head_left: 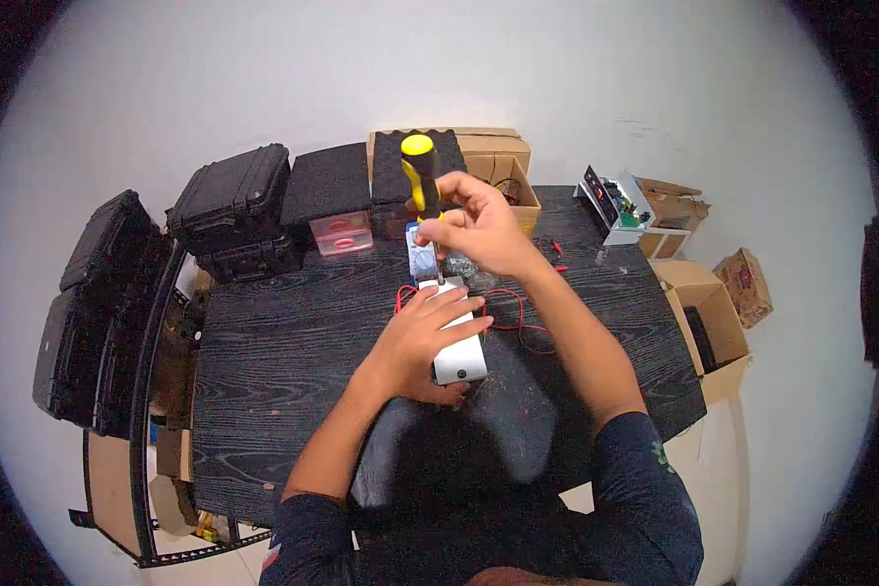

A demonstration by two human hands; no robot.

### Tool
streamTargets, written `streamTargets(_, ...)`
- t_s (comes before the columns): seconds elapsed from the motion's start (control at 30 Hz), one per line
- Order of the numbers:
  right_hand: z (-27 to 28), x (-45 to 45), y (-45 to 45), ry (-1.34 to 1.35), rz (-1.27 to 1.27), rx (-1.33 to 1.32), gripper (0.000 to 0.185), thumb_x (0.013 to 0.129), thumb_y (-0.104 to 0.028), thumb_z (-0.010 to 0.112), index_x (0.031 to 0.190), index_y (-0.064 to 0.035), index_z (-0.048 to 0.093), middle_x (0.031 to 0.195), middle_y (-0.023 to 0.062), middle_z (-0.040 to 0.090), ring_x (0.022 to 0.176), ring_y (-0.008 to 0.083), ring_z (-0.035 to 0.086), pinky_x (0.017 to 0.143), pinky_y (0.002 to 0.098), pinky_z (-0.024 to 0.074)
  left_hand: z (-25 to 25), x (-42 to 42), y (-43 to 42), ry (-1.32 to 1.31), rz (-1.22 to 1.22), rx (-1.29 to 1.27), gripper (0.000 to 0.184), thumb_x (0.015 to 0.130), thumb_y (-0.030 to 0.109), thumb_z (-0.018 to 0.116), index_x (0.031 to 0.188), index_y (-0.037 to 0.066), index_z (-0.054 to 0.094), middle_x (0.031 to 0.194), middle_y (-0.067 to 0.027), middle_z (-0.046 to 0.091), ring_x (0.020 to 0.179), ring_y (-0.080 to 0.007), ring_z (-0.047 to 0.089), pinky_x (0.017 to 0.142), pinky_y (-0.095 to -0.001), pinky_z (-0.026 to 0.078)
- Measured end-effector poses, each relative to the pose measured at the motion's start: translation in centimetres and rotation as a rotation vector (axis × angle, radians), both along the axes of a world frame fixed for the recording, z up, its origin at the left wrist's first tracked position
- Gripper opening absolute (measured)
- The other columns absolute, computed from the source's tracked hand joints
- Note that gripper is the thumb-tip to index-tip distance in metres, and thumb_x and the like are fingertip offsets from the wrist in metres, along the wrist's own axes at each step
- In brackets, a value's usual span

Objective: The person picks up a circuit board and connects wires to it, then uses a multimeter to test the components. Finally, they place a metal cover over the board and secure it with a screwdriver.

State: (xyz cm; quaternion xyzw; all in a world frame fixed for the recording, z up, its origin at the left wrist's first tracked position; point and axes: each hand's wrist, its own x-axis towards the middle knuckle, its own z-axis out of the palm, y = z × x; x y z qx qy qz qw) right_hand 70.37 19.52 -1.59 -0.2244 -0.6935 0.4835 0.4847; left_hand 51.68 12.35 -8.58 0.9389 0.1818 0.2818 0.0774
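A yellow and black screwdriver (pixel 422 181) stands upright with my right hand (pixel 483 230) closed round the lower part of its handle. The shaft points down at the far end of a white box (pixel 458 361) on the dark table. My left hand (pixel 423 337) lies across the box with its fingers spread over the top and the thumb at the near side, holding it. A dark round screw or hole (pixel 461 374) shows at the box's near end. Just beyond the box is a blue-framed multimeter (pixel 421 256), partly hidden by my right hand.
Red leads (pixel 520 314) curl on the black table (pixel 264 391) right of the box. Black cases (pixel 232 200), foam sheets and a clear red-and-white box (pixel 342 234) line the back left. An opened device with a green board (pixel 617 207) and cartons (pixel 708 322) are at the right.
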Motion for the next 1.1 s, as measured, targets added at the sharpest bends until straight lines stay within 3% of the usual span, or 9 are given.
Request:
streamTargets(0.07, -0.4, -0.4, 0.2, 0.039, -0.043, 0.115, 0.035, 0.099, -0.01, 0.069, 0.129, -0.0033, 0.051, 0.117, 0.0086, 0.07, 0.088, 0.0105, 0.07, 0.073, 0.027, 0.0608, 0.0, 0.0, 0.0, -0.003, -0.001, 0.003, 0.097, 0.051, 0.03, 0.09, 0.143, 0.018, 0.06, 0.149, -0.0119, 0.056, 0.14, -0.0367, 0.051, 0.117, -0.0584, 0.038)
streamTargets(0.2, -0.1, 0.4, 0.6, 0.062, 0.109, -0.066, 0.048, 0.092, -0.003, 0.077, 0.131, -0.0039, 0.05, 0.113, 0.0074, 0.069, 0.088, 0.0091, 0.07, 0.073, 0.0239, 0.0604, 0.0, -0.1, 0.1, 0.017, -0.004, 0.013, 0.094, 0.055, 0.036, 0.089, 0.142, 0.016, 0.06, 0.149, -0.0138, 0.056, 0.139, -0.0378, 0.051, 0.118, -0.0586, 0.036)
streamTargets(0.3, 0.3, 0.0, 0.1, 0.041, 0.078, -0.105, 0.046, 0.091, -0.001, 0.077, 0.128, -0.0046, 0.049, 0.112, 0.0069, 0.068, 0.088, 0.0094, 0.07, 0.073, 0.0236, 0.0606, -0.1, 0.0, 0.2, 0.007, -0.007, 0.015, 0.093, 0.055, 0.036, 0.089, 0.142, 0.016, 0.06, 0.149, -0.014, 0.056, 0.139, -0.0378, 0.05, 0.118, -0.0589, 0.036)
streamTargets(0.43, -0.8, -0.6, 0.7, 0.067, 0.006, 0.091, 0.031, 0.098, -0.006, 0.07, 0.12, -0.0061, 0.048, 0.114, 0.0066, 0.067, 0.088, 0.0096, 0.07, 0.071, 0.0248, 0.0608, 0.1, -0.1, 0.1, 0.011, -0.013, 0.008, 0.093, 0.056, 0.035, 0.089, 0.142, 0.016, 0.06, 0.149, -0.014, 0.056, 0.14, -0.0378, 0.05, 0.118, -0.059, 0.036)
streamTargets(0.63, -0.1, 0.2, 0.5, 0.009, 0.046, -0.056, 0.029, 0.096, -0.007, 0.073, 0.118, -0.0045, 0.054, 0.11, 0.0071, 0.07, 0.086, 0.0102, 0.071, 0.067, 0.0238, 0.0594, -0.1, -0.1, 0.2, 0.039, -0.001, -0.001, 0.093, 0.057, 0.035, 0.089, 0.143, 0.016, 0.059, 0.15, -0.0132, 0.055, 0.141, -0.0368, 0.049, 0.118, -0.0592, 0.035)
streamTargets(0.83, -0.6, -0.4, 0.3, 0.029, -0.072, 0.017, 0.029, 0.098, -0.009, 0.072, 0.122, -0.002, 0.057, 0.114, 0.0075, 0.072, 0.078, 0.01, 0.071, 0.06, 0.0217, 0.0555, -0.1, 0.0, 0.2, 0.035, -0.004, -0.002, 0.09, 0.059, 0.034, 0.088, 0.143, 0.016, 0.06, 0.151, -0.0125, 0.055, 0.143, -0.0365, 0.048, 0.119, -0.059, 0.035)
streamTargets(0.93, -0.3, -0.3, 0.1, -0.01, -0.078, 0.022, 0.03, 0.1, -0.013, 0.071, 0.124, -0.0018, 0.057, 0.11, 0.0064, 0.072, 0.075, 0.0093, 0.07, 0.057, 0.0197, 0.0523, -0.2, -0.1, 0.1, 0.029, 0.001, -0.002, 0.088, 0.06, 0.033, 0.087, 0.142, 0.016, 0.06, 0.15, -0.013, 0.055, 0.143, -0.0367, 0.047, 0.119, -0.0587, 0.034)
streamTargets(1.1, 0.3, 0.5, -1.6, 0.201, -0.134, 0.076, 0.033, 0.107, -0.026, 0.061, 0.128, -0.0011, 0.056, 0.107, 0.0113, 0.071, 0.068, 0.0104, 0.066, 0.051, 0.0187, 0.0457, -0.2, -0.1, 0.2, 0.021, 0.0, 0.009, 0.087, 0.061, 0.032, 0.086, 0.142, 0.015, 0.06, 0.149, -0.0143, 0.056, 0.141, -0.0369, 0.049, 0.118, -0.0574, 0.034)
